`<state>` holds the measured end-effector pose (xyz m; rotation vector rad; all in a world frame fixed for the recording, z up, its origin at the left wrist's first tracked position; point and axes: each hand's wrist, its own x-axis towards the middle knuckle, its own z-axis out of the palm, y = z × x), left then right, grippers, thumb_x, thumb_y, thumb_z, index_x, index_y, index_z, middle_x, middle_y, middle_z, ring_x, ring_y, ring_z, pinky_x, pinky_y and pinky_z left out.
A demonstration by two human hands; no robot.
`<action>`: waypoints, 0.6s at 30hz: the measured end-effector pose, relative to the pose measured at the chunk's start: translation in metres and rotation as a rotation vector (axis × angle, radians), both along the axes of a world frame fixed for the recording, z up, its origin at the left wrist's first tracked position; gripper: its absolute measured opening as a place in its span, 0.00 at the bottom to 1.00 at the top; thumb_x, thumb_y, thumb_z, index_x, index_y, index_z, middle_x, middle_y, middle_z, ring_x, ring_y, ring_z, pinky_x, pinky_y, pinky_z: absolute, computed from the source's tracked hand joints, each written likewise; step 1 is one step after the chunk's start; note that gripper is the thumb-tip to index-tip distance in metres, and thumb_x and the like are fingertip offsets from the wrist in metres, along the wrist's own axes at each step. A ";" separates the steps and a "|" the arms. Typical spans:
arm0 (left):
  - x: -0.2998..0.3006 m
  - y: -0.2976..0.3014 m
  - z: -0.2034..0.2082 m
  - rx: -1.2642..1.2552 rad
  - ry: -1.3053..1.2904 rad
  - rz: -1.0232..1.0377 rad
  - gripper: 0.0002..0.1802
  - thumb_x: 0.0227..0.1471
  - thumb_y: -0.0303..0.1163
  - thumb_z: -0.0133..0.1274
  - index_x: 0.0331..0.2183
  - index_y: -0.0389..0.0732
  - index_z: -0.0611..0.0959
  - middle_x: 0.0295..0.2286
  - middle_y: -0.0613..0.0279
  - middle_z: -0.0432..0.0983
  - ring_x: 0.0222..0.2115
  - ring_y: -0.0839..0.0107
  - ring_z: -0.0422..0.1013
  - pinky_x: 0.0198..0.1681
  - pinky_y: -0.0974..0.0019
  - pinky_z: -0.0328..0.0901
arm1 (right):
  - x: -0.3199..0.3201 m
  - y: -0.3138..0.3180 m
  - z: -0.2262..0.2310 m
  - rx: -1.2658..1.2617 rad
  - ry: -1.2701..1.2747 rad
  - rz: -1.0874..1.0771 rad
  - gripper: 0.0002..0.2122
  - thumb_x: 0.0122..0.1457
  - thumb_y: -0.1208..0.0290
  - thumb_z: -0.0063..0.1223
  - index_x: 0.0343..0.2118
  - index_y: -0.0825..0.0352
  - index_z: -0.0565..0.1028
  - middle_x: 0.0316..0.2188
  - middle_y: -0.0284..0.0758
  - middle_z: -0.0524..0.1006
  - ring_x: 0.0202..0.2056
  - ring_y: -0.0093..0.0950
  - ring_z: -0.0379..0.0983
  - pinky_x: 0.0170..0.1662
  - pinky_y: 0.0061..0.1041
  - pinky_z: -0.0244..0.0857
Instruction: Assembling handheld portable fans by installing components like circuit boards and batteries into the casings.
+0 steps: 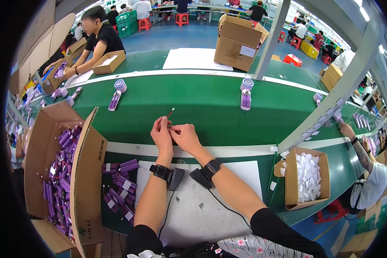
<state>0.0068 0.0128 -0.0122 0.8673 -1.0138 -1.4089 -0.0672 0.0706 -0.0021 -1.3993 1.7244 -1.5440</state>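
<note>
A white-plugged wire lead (pixel 171 112) is pinched in the left hand's (pixel 162 136) fingertips; whether anything is gripped by the right hand's (pixel 185 136) curled fingers cannot be told. Much work appears left: purple battery packs (pixel 124 187) are heaped beside a filled carton (pixel 87 172). Open green belt (pixel 180 96) is offered ahead, bounded rightward by a metal post (pixel 297 131).

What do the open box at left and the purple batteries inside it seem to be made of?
Box: matte brown cardboard, judging by its folding flaps. Batteries: probably plastic wrapping, slightly glossy, since their purple surfaces catch light; the inside is hidden.
</note>
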 end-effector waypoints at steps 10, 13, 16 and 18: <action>0.005 0.000 -0.001 -0.007 -0.087 -0.003 0.12 0.57 0.34 0.52 0.37 0.35 0.80 0.28 0.64 0.75 0.29 0.77 0.69 0.33 0.74 0.65 | 0.003 0.003 0.009 0.057 0.018 -0.024 0.09 0.52 0.71 0.54 0.29 0.72 0.80 0.18 0.47 0.76 0.16 0.33 0.72 0.24 0.28 0.64; 0.006 -0.001 -0.001 -0.015 -0.116 0.002 0.12 0.56 0.33 0.52 0.37 0.34 0.80 0.28 0.64 0.75 0.29 0.77 0.69 0.33 0.74 0.65 | 0.004 -0.001 0.004 -0.022 -0.015 -0.025 0.09 0.52 0.70 0.54 0.28 0.72 0.80 0.18 0.47 0.76 0.17 0.34 0.73 0.25 0.28 0.65; 0.007 0.000 0.001 -0.008 -0.132 -0.004 0.12 0.56 0.33 0.52 0.37 0.34 0.79 0.28 0.64 0.75 0.29 0.77 0.69 0.33 0.74 0.65 | 0.004 -0.001 0.003 -0.008 -0.035 -0.027 0.09 0.51 0.70 0.54 0.28 0.72 0.80 0.17 0.47 0.76 0.17 0.34 0.73 0.25 0.28 0.66; 0.009 0.000 0.002 -0.003 -0.127 -0.016 0.12 0.56 0.34 0.52 0.37 0.34 0.79 0.28 0.64 0.75 0.29 0.78 0.69 0.33 0.74 0.65 | 0.004 -0.002 0.002 -0.001 -0.046 -0.028 0.09 0.50 0.70 0.54 0.28 0.72 0.80 0.17 0.47 0.76 0.17 0.34 0.73 0.25 0.28 0.66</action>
